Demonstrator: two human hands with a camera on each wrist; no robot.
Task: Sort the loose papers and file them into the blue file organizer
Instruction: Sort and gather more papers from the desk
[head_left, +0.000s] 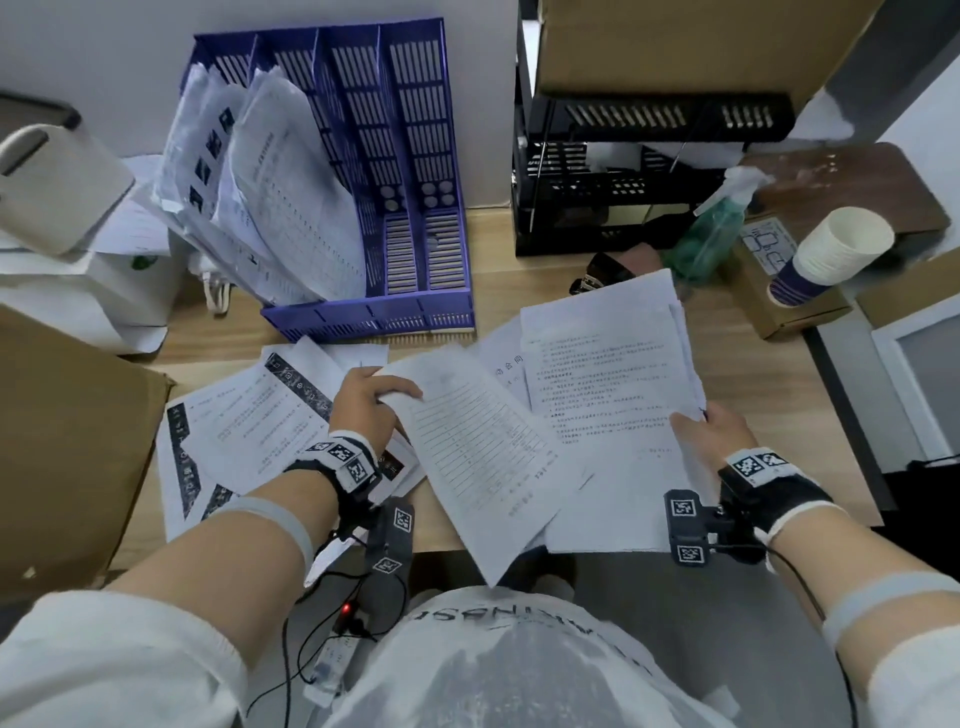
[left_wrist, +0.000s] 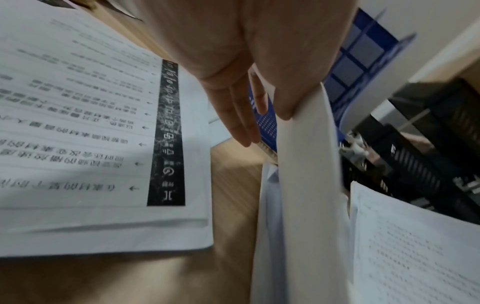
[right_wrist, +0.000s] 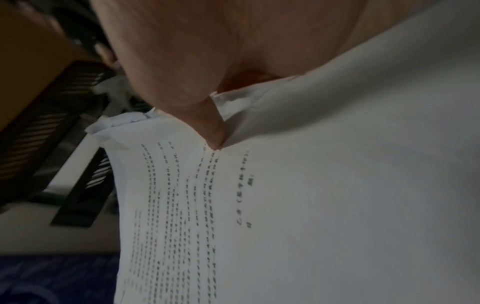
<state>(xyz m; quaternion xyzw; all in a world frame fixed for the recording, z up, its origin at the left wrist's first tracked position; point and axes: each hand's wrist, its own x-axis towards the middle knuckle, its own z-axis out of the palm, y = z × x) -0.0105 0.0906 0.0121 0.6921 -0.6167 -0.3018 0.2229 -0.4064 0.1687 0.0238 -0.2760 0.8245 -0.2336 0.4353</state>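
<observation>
Currently both hands are loaded. Left hand (head_left: 371, 397) pinches the top edge of a ruled form sheet (head_left: 478, 457), thumb on top, other fingers mostly hidden under the paper. Right hand (head_left: 714, 434) grips a thicker text stack (head_left: 608, 395) at its near right corner, thumb pressed on the top page in the right wrist view.

Blue file organizer (head_left: 410, 312) sits at the back of the desk (head_left: 753, 353) against the wall. Its 2 left slots already hold leaning papers (head_left: 270, 208); the 2 right slots look empty. More loose sheets with black banner strips (head_left: 249, 426) lie flat on the desk under the left forearm.

Risks as I read them:
- Form sheet is held at 1 edge only and hangs off the desk toward the lap. It's limp, so it may fold or slip out on the way to a slot.
- Right stack is gripped at 1 corner and its sheets are fanned, not squared. Lower pages could slide out or catch a divider on insertion.
- Filed papers lean outward over the left slots; pushing more in could tip them out.
- Left forearm could drag the banner sheets off the front edge.
- Spray bottle (head_left: 711, 234) and paper cup stack (head_left: 826, 254) stand just beyond the right stack; a wide swing could knock them.
</observation>
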